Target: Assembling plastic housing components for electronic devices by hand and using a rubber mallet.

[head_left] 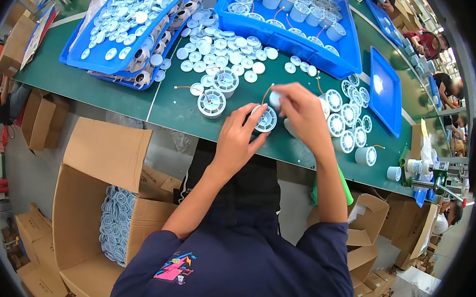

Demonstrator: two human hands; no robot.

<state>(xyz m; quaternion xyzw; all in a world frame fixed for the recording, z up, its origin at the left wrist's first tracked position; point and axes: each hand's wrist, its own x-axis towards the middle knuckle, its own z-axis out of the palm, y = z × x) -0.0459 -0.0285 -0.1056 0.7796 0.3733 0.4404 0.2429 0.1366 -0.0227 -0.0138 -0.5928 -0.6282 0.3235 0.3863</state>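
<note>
My left hand (237, 140) grips a light blue round housing with a slotted, wheel-like top (265, 121) near the table's front edge. A thin orange-brown wire (266, 96) rises from its middle. My right hand (305, 120) is bent over its right side, slightly blurred, with its index fingertip at the wire's upper end. A pale round piece (275, 99) shows beneath the right fingers; whether they pinch it or the wire is unclear. Left of my hands stand two similar housings, one nearer (212, 104) and one behind (226, 81), with wires coming out.
Loose pale discs (216, 52) are spread behind my hands. A blue tray of discs (106, 37) is stacked at left; a blue bin of housings (288, 40) stands at the back. Slotted rings and housings (349, 120) lie right, beside a blue lid (386, 92). An open carton (81, 215) stands below left.
</note>
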